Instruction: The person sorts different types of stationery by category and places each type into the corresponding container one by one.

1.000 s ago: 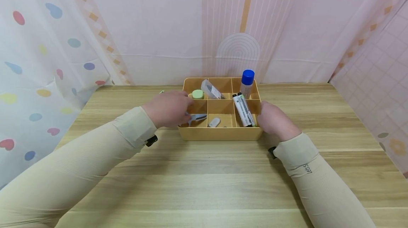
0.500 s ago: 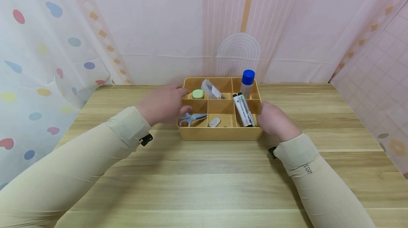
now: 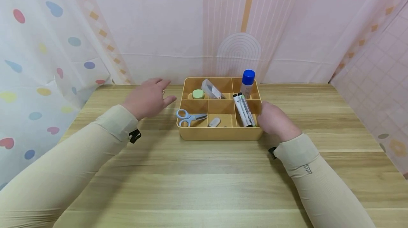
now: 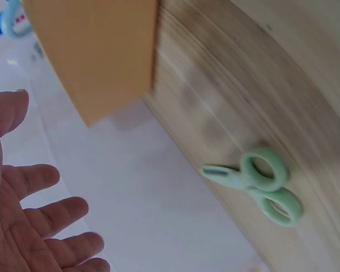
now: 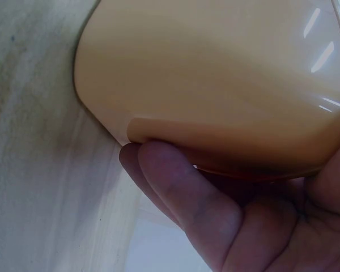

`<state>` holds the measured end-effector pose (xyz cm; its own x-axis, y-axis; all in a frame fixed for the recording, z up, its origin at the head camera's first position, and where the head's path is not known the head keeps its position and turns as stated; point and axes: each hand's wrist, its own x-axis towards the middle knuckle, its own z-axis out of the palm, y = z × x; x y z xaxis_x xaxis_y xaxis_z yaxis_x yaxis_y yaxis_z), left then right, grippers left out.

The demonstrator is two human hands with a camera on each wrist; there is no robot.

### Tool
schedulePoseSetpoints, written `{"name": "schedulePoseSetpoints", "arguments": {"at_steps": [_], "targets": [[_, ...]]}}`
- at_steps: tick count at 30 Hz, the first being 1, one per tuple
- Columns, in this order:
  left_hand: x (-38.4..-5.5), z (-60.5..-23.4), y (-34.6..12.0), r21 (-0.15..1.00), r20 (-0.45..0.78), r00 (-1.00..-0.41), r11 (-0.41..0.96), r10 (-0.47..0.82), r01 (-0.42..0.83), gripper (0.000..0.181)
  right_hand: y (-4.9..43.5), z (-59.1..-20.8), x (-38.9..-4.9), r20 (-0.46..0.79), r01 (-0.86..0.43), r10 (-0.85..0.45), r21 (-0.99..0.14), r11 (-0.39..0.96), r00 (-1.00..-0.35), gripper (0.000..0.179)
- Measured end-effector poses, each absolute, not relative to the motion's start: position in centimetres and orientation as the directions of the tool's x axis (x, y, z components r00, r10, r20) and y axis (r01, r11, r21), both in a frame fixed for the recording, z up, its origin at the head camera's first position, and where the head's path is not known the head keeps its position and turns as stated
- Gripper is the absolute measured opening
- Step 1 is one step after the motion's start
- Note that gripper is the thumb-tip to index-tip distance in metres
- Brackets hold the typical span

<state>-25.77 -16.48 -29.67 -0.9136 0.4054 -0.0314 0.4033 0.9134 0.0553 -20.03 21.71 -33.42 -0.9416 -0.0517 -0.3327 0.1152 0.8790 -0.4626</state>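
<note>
A yellow-orange desk organizer (image 3: 220,134) with several compartments stands on the table. My right hand (image 3: 276,121) grips its right side; in the right wrist view, bent fingers (image 5: 184,192) lie against the wall. To the left of the organizer, my left hand (image 3: 146,97) hovers with fingers spread, holding nothing. Blue-handled scissors (image 3: 192,117) lean in the front-left compartment, handles over the left rim. Light green scissors (image 4: 248,182) lie on the table near the left hand, clear in the left wrist view but mostly hidden behind that hand in the head view.
In the organizer are a green rounded object (image 3: 198,94), a clear case (image 3: 211,90), a blue-capped tube (image 3: 247,83), black-and-white markers (image 3: 244,110) and a small whitish oval item (image 3: 214,122). Patterned cloth (image 3: 165,26) hangs behind the wooden table (image 3: 204,178).
My left hand has let go of the blue scissors in the front-left compartment and moved left, away from the organizer, its fingers spreading. The right hand has stayed on the organizer's side.
</note>
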Motion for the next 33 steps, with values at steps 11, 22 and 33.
{"name": "schedulePoseSetpoints", "arguments": {"at_steps": [11, 22, 33], "targets": [[-27.2, -30.5, -19.2, 0.080, -0.051, -0.949, 0.948, 0.312, 0.307, 0.079, 21.9, -33.6, -20.0, -0.288, 0.069, -0.076, -0.460, 0.885, -0.955, 0.050], [-28.2, -31.2, -20.7, 0.071, -0.081, -0.964, 0.966, 0.254, 0.248, 0.089, 21.9, -33.6, -20.0, -0.299, 0.080, -0.074, -0.471, 0.878, -0.951, 0.050], [-28.9, -32.3, -21.6, 0.156, -0.147, -0.969, 0.972, 0.197, 0.174, 0.095, 21.9, -33.5, -20.1, -0.311, 0.098, -0.057, -0.460, 0.883, -0.949, 0.051]]}}
